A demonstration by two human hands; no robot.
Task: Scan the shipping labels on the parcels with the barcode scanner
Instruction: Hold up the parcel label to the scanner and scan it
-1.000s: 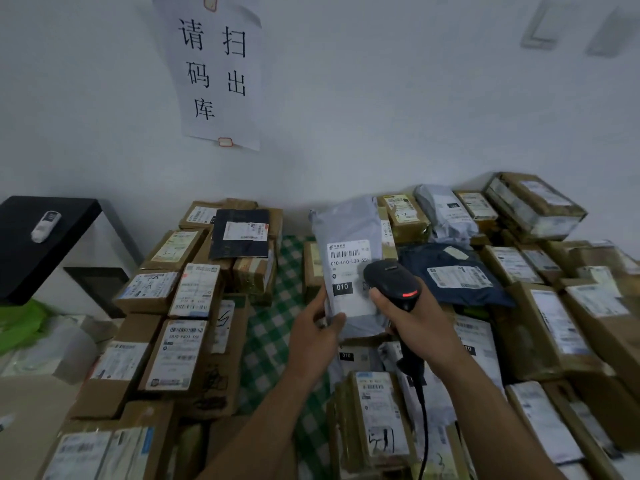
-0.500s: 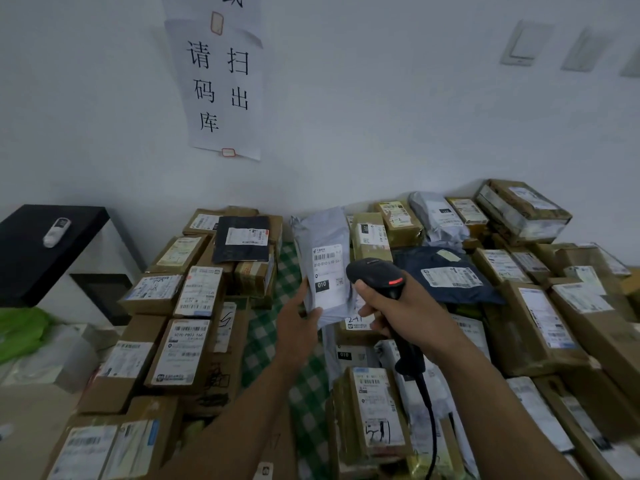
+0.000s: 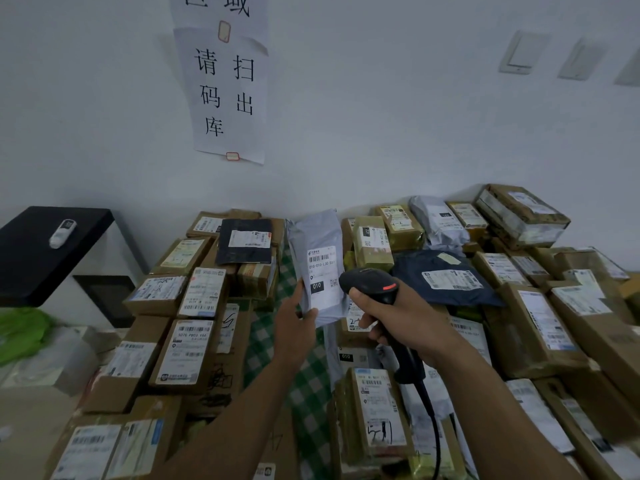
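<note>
Far to the left of our hands stands a black side table (image 3: 38, 251) with a small white device (image 3: 62, 233) lying on it. Closer in, left of our left hand (image 3: 294, 327), brown boxes (image 3: 183, 351) lie packed together with their labels up. Under our left forearm a strip of the worktop (image 3: 263, 348), covered in green-checked cloth, shows between the piles.

Our left hand grips the lower end of a grey mailing bag (image 3: 320, 233), thumb on the front. It holds the bag upright above the pile, with the shipping label (image 3: 322, 271) facing us.

Just right of the bag, our right hand (image 3: 394, 320) is wrapped round the handle of the black barcode scanner (image 3: 370, 284). The scanner's head sits beside the label's lower right corner; we cannot tell whether it touches the bag. Its cable (image 3: 434, 431) runs down below our right wrist.

Right of that hand a dark blue bag (image 3: 446, 282) lies on more parcels (image 3: 536, 327). On the wall above both hands hangs a paper sign (image 3: 225, 95).
</note>
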